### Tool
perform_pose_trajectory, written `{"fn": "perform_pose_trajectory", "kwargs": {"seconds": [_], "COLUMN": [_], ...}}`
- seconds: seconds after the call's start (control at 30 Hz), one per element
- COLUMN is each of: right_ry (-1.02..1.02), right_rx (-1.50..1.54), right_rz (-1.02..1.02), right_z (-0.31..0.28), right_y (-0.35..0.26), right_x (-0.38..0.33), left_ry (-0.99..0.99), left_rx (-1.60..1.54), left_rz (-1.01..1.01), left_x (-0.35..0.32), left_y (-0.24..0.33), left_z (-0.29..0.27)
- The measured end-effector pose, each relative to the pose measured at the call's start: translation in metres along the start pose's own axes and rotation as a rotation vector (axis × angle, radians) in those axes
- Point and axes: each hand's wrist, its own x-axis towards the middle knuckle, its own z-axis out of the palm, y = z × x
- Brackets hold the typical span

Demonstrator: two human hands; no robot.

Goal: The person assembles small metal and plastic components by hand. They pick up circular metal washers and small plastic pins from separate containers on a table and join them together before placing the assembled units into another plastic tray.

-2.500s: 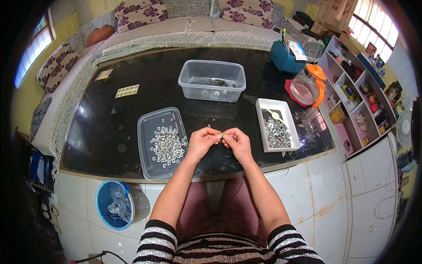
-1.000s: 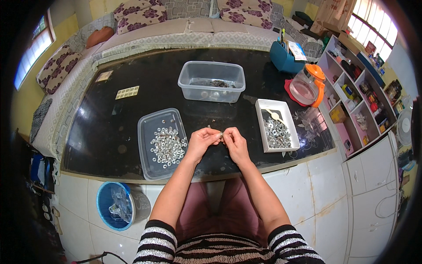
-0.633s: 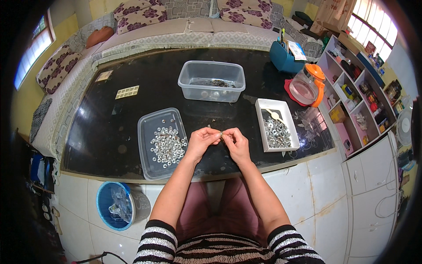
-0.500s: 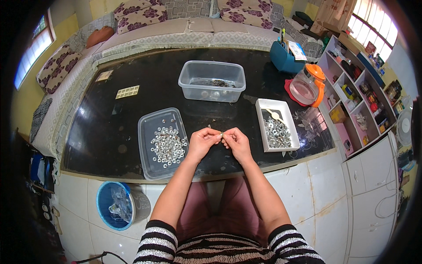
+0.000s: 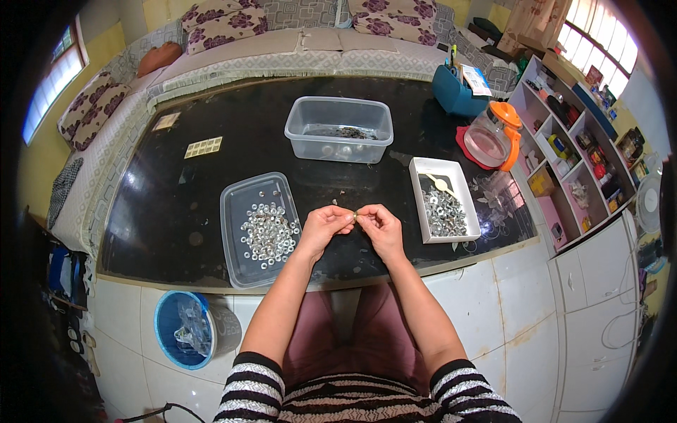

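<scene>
Fingertips to fingertips, my left hand [image 5: 327,227] and my right hand [image 5: 380,230] pinch one small piece between them above the black table [image 5: 204,204]. The piece is mostly covered by my fingers, and its kind cannot be made out. Left of my hands lies a shallow clear plastic lid [image 5: 235,261] with many small silvery ring-shaped parts [image 5: 271,231] spread on it. On the right stands a white box [image 5: 426,224] of small metal pieces [image 5: 444,213], with a cream plastic spoon [image 5: 441,185] on top. Beyond my hands is a clear plastic tub [image 5: 338,149] with small dark pieces on its bottom.
A jug with an orange lid [image 5: 491,137] rests on a red mat, near a teal holder [image 5: 460,92]. A blue-rimmed bin [image 5: 185,330] stands on the floor at the left. Shelves [image 5: 564,151] line the right, and a sofa [image 5: 282,60] runs along the back.
My fingertips have shifted slightly around the small piece, still held together in the same spot. The containers stay where they were.
</scene>
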Motion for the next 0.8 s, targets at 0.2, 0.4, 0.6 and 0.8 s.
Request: {"fn": "perform_pose_trajectory", "kwargs": {"seconds": [0.2, 0.4, 0.6, 0.8], "right_ry": [-0.007, -0.098, -0.064, -0.033], "right_rx": [0.016, 0.192, 0.190, 0.129], "right_rz": [0.059, 0.237, 0.118, 0.059], "right_z": [-0.0010, -0.0066, -0.0028, -0.0010], "right_y": [0.0012, -0.0027, -0.0027, -0.0012], "right_x": [-0.0007, 0.0026, 0.0025, 0.0006], "left_ry": [0.015, 0.024, 0.020, -0.001], "left_rx": [0.021, 0.197, 0.080, -0.008], "left_rz": [0.041, 0.158, 0.087, 0.003], "left_x": [0.0000, -0.0024, -0.0012, -0.0017], "left_y": [-0.0006, -0.0033, 0.0000, 0.0030], "left_z": [0.0017, 0.0014, 0.0026, 0.0016]}}
